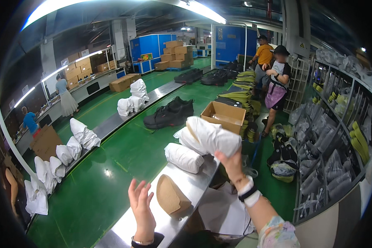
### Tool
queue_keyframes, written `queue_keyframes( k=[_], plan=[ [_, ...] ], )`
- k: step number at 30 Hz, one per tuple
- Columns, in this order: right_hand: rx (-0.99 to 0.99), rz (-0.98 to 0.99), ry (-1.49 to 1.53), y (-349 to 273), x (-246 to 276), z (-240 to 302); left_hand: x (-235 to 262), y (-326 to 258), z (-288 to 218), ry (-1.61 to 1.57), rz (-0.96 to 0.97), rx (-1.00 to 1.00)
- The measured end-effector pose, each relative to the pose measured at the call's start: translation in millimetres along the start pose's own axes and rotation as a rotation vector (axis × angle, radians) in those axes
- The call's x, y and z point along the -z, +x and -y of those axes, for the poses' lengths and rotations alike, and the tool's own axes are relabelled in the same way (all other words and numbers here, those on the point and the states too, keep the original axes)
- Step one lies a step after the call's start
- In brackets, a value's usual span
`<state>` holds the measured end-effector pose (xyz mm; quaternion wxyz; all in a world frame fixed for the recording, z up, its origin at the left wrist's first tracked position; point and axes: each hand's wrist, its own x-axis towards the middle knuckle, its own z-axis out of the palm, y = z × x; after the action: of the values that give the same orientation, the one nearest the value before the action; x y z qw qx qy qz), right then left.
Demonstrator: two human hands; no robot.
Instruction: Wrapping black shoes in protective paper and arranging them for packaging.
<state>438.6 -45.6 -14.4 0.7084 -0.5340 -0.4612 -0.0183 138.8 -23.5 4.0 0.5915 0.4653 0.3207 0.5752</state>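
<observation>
My right hand (232, 164) grips the near end of a white paper-wrapped bundle (219, 138), raised over the metal ledge (130, 221). A second white paper-wrapped bundle (183, 158) lies on the ledge just below it. More white paper shows behind the held bundle, partly hidden. My left hand (142, 208) is held up, fingers spread and holding nothing, beside a curved brown cardboard piece (171, 195) standing on the ledge. Farther off, a pair of black shoes (169, 113) sits on the green surface (111, 177).
White paper bundles (83, 134) line the far metal rail. An open cardboard box (223, 115) stands beyond the held bundle, near stacked yellow-black insoles (237, 97). At right is a rack (344, 110) of bagged items. Two people (277, 78) stand at the back right; others are at the far left.
</observation>
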Motion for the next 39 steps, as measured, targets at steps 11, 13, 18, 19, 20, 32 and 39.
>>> queue_keyframes(
  k=[11, 13, 18, 19, 20, 32, 39],
  plan=[
    [-0.101, 0.077, -0.305, 46.0, -49.1, -138.2, 39.1, -21.4, 33.5, 0.165, -0.236, 0.053],
    [-0.081, 0.072, -0.327, 37.3, -50.3, -146.9, 41.1, -20.5, 34.5, 0.173, -0.257, 0.066],
    [-0.033, 0.053, -0.341, 30.5, -49.6, -150.9, 46.3, -15.8, 44.0, 0.029, -0.271, 0.145],
    [-0.030, 0.053, -0.343, 31.1, -48.0, -151.0, 46.3, -15.7, 44.5, 0.026, -0.270, 0.144],
    [-0.052, 0.086, -0.341, 32.0, -45.3, -151.7, 46.2, -15.5, 45.1, 0.018, -0.258, 0.156],
    [-0.219, 0.008, -0.286, 13.7, -14.5, -70.5, 58.1, -39.1, 26.0, 0.038, -0.273, 0.128],
    [-0.329, 0.050, -0.321, -6.0, -5.4, -66.0, 55.0, -32.7, 6.2, 0.092, -0.193, 0.083]
  ],
)
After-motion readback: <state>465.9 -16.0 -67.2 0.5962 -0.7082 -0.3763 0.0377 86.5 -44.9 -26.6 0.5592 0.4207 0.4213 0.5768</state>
